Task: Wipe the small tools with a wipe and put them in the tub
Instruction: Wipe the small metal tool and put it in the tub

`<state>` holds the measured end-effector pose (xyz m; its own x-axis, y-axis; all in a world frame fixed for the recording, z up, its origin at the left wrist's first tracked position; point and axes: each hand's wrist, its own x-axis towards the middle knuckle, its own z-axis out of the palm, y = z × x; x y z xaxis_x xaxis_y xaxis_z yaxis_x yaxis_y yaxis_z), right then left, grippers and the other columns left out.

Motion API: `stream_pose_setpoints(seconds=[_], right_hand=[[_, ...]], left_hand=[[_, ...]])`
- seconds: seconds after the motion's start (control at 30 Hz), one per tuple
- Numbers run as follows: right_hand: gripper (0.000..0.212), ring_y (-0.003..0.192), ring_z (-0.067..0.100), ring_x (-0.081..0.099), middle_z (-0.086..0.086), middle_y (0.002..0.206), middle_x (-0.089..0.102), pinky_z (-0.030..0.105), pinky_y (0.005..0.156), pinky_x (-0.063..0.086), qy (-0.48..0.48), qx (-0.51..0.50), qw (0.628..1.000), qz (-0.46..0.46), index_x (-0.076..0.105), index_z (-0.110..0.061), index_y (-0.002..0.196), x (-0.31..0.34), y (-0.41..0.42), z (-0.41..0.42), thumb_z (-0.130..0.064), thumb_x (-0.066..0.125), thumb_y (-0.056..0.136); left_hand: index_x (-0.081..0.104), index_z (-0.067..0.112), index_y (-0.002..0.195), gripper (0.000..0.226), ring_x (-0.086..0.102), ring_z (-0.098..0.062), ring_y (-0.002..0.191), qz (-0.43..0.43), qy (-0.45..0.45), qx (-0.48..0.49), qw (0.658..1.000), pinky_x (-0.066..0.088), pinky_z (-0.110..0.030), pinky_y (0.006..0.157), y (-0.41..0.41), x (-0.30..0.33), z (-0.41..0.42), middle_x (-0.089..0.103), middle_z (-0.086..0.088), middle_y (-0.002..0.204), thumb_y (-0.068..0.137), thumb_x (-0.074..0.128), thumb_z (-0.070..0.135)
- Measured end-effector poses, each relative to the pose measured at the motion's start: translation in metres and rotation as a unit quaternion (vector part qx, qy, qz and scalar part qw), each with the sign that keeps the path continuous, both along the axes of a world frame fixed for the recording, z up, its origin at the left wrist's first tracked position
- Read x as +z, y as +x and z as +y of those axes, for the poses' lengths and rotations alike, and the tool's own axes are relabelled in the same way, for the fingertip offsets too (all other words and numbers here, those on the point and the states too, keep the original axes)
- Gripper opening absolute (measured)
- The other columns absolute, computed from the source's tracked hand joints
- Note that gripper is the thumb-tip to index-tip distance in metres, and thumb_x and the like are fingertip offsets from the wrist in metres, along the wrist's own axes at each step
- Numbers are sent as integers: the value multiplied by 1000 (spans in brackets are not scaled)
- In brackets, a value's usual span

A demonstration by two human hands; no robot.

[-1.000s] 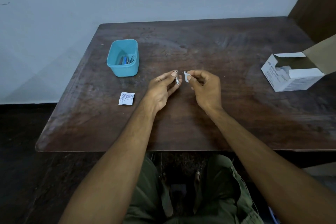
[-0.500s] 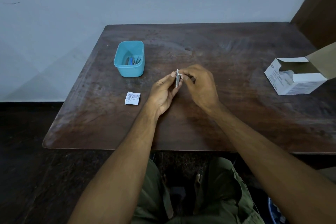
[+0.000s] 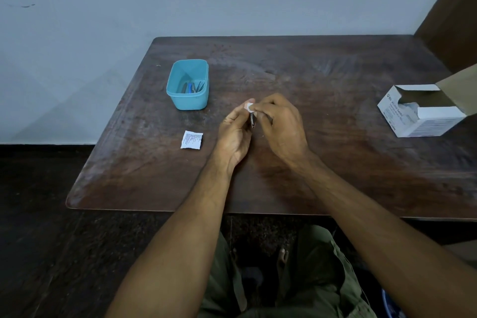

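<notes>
Metal and thin, the tool stood nearly upright over the table, pinched in the left hand. The right hand, apart a second earlier, had closed in, pressing a white wipe on its top end. Plastic tub, paper sachet and card box lay around.
</notes>
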<state>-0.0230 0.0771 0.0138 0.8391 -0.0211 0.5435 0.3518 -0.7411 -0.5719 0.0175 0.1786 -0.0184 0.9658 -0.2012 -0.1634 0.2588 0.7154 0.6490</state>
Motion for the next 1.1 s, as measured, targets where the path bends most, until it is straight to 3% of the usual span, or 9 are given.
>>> stream_pose_setpoints(seconds=[0.1, 0.23, 0.47, 0.77, 1.0, 1.1], right_hand=[[20, 80, 18, 61, 3, 90, 64, 38, 71, 52, 11, -6, 1000, 4, 74, -14, 101, 3, -2, 0, -10, 60, 88], [22, 81, 15, 60, 0, 89, 63, 36, 71, 52, 14, -17, 1000, 0, 74, -15, 102, 6, -3, 1, -8, 59, 88], [19, 86, 21, 59, 1, 93, 63, 37, 70, 51, -34, -3, 999, 4, 73, -16, 102, 1, -16, 0, -11, 58, 90], [21, 85, 19, 60, 2, 93, 63, 33, 73, 51, -22, 4, 1000, 17, 72, -14, 104, 3, -21, 3, -8, 57, 90], [23, 84, 20, 60, 5, 91, 64, 35, 72, 51, -25, -12, 999, 32, 73, -12, 104, 13, -7, -2, -8, 55, 90], [23, 82, 15, 59, 2, 92, 63, 27, 72, 47, -22, -4, 999, 40, 73, -13, 105, 10, -14, 2, -8, 56, 90]], left_hand=[[71, 10, 88, 17, 64, -9, 70, -2, 13, -2, 1000, 50, -18, 65, 1, -2, -4, 71, -1, 78, 92, 55, 5], [63, 5, 97, 15, 66, -6, 71, -12, -7, -16, 1000, 53, -15, 69, 1, -6, 0, 71, 0, 78, 96, 48, 6], [62, 3, 92, 15, 66, -4, 64, 5, -18, -12, 1000, 54, -14, 61, -4, 1, 2, 70, 0, 71, 96, 47, 3], [62, 4, 89, 15, 67, -4, 67, 7, -11, -14, 1000, 53, -13, 58, -4, 2, 3, 70, 2, 75, 96, 49, 5], [62, 4, 86, 17, 66, -3, 64, 7, 16, -1, 1000, 54, -11, 64, -6, 2, 0, 71, 2, 71, 96, 48, 2], [63, 7, 82, 16, 66, -3, 66, 12, 34, 6, 999, 54, -13, 63, -4, 4, -1, 70, 3, 72, 95, 53, 5]])
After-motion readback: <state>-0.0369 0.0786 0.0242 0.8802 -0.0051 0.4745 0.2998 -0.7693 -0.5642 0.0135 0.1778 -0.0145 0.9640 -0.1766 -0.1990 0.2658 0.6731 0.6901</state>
